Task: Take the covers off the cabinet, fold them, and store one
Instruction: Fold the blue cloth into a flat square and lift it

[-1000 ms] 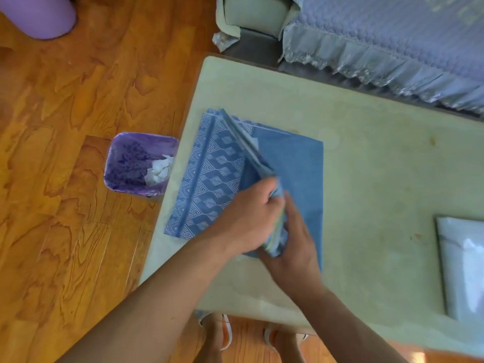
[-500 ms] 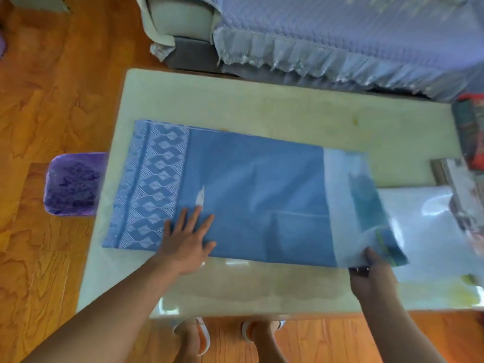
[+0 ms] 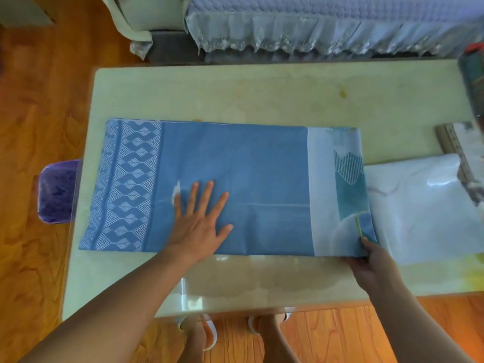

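The blue cover (image 3: 235, 179) lies long and flat on the counter (image 3: 235, 95), folding unfinished. The left hand (image 3: 199, 221) presses it with straight fingers; the right hand (image 3: 366, 263) pinches its near right corner.

Pale glossy table (image 3: 235, 95) on orange wood-grain floor (image 3: 39, 106); lace-trimmed upholstered sofa (image 3: 314, 19) at 12 o'clock; purple bin (image 3: 56, 191) at 9 o'clock.

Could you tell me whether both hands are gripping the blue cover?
No: the left hand lies flat on the blue cover, while the right hand pinches its corner.
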